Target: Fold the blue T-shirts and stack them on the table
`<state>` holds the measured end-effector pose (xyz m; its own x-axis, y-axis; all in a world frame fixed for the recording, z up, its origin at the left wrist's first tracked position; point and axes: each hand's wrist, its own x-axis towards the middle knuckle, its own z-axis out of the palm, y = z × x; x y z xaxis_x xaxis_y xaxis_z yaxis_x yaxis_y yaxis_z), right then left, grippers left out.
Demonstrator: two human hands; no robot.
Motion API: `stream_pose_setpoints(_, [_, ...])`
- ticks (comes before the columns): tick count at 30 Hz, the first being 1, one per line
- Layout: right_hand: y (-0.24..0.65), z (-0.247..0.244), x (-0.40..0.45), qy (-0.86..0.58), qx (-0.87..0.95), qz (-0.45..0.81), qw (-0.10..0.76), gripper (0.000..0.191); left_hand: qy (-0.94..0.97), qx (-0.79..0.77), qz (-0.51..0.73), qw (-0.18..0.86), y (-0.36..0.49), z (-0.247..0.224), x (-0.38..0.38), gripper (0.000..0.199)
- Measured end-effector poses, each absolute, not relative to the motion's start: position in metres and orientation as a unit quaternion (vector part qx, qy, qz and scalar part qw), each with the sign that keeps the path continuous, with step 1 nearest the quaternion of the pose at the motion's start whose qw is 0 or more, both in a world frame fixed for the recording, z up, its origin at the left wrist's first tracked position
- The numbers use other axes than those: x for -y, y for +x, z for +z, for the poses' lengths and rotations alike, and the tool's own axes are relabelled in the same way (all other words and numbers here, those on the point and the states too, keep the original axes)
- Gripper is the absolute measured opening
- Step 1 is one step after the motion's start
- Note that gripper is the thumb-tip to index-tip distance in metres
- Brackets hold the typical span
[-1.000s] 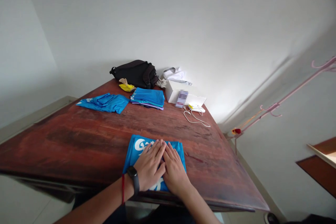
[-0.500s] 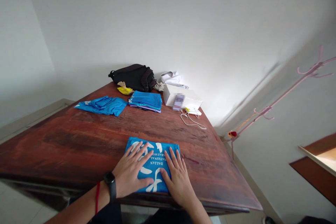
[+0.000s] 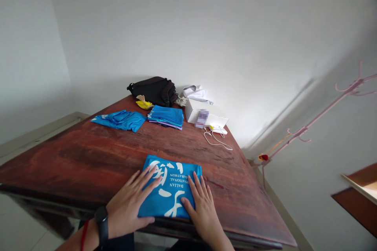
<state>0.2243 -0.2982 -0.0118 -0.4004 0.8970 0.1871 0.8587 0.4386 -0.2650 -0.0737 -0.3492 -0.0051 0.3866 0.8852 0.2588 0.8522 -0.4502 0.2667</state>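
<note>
A folded blue garment (image 3: 173, 188) with white brush-like shapes and upside-down "DALIAN ... MARATHON" lettering lies flat at the table's front edge. My left hand (image 3: 125, 204), wearing a dark wristband and a red cord, is open along the garment's left side, its fingers reaching over the cloth. On the right side my right hand (image 3: 203, 206) lies open, fingers outstretched on the fabric. Farther back, a neat stack of folded blue garments (image 3: 165, 115) has a purple layer at its bottom. Left of it spreads a crumpled blue garment (image 3: 122, 120).
The reddish wooden table (image 3: 97, 153) reaches the wall. At its back are a black bag (image 3: 151, 91), a yellow item (image 3: 143, 104), a white box (image 3: 192, 110), white cloth-like material (image 3: 196, 92) and a white cord (image 3: 218, 146). A pink coat rack (image 3: 321, 118) leans at right.
My left hand has slid left and toward me, uncovering more of the white print. My right hand stays at the right side. The view has shifted slightly.
</note>
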Motion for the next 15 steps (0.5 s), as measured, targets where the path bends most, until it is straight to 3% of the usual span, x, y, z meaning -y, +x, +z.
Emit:
stream_pose_setpoints(5, [0.225, -0.010, 0.302, -0.520, 0.837, 0.044, 0.165, 0.061, 0.839, -0.494, 0.209, 0.087, -0.082, 0.001, 0.351, 0.106])
stream_pose_setpoints(10, [0.224, -0.008, 0.305, -0.526, 0.832, 0.038, 0.172, 0.059, 0.844, -0.451, 0.237, 0.166, -0.098, 0.010, 0.349, 0.074])
stream_pose_setpoints(15, [0.222, -0.005, 0.306, -0.534, 0.827, 0.059, 0.164, 0.059, 0.695, -0.520, 0.386, 0.312, -0.107, 0.014, 0.339, 0.053])
